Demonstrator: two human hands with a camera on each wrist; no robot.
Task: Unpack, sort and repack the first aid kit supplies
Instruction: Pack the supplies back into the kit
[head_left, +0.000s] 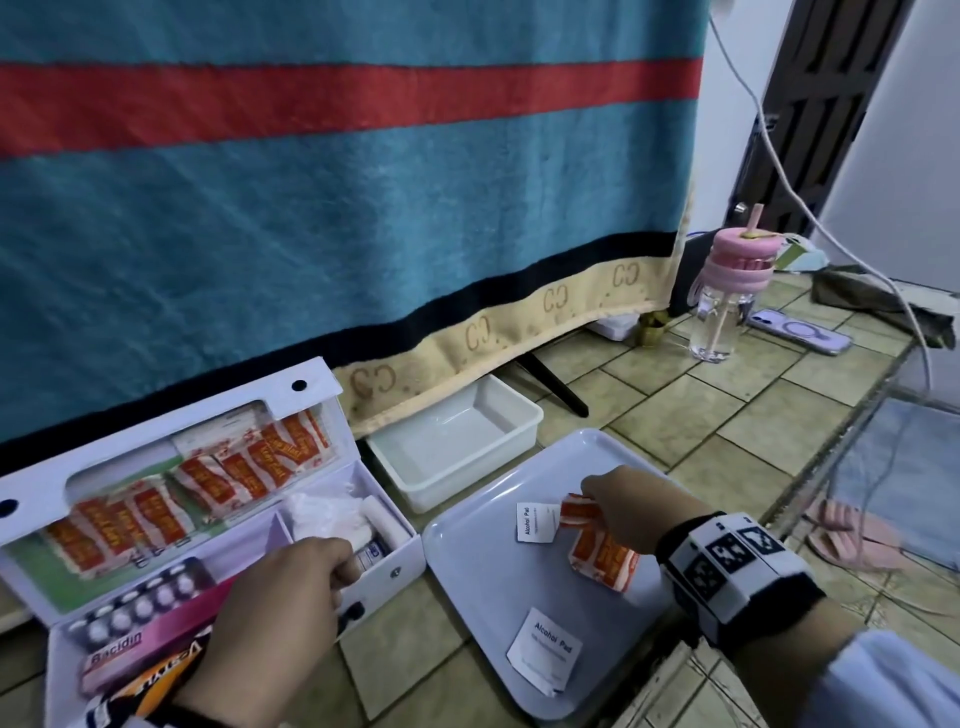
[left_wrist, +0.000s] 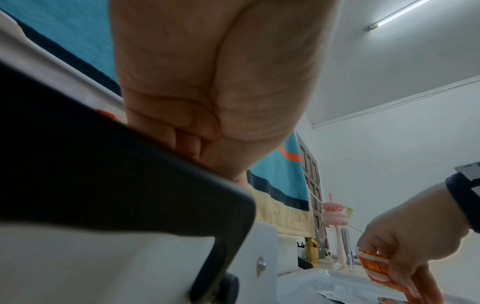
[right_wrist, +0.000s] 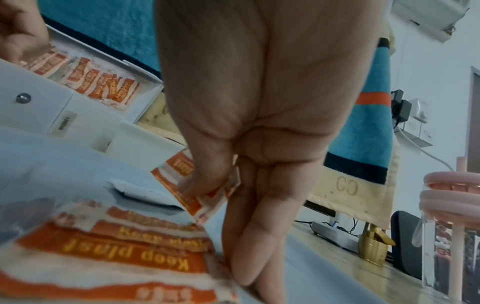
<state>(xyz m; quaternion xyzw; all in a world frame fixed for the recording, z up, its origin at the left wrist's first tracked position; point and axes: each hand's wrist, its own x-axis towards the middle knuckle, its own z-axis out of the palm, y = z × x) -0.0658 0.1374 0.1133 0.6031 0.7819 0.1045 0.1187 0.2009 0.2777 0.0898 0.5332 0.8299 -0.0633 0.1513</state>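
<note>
From the head view, your left hand (head_left: 291, 587) reaches into the right compartment of the open white kit box (head_left: 400, 566), its fingers curled round a small labelled bottle (head_left: 370, 555); gauze rolls (head_left: 337, 512) lie just behind it; plaster packets (head_left: 208, 483) fill the lid, and a pill strip (head_left: 140, 605) lies in the left compartment. Your right hand (head_left: 631, 506) pinches an orange plaster packet (head_left: 577, 512) above the pale tray (head_left: 467, 571); more packets (head_left: 605, 561) and two alcohol pads (head_left: 545, 649) lie on that tray.

From the left wrist, your fingers (left_wrist: 182, 142) dip behind the box's dark edge, so the grip itself is hidden; your right hand (left_wrist: 405, 240) shows at the lower right with the packet (left_wrist: 374, 269).

From the right wrist, your thumb and fingers (right_wrist: 205, 183) pinch the packet (right_wrist: 192, 197) just above the tray (right_wrist: 64, 164); a pink-lidded water bottle (right_wrist: 451, 226) stands at the right.
</note>
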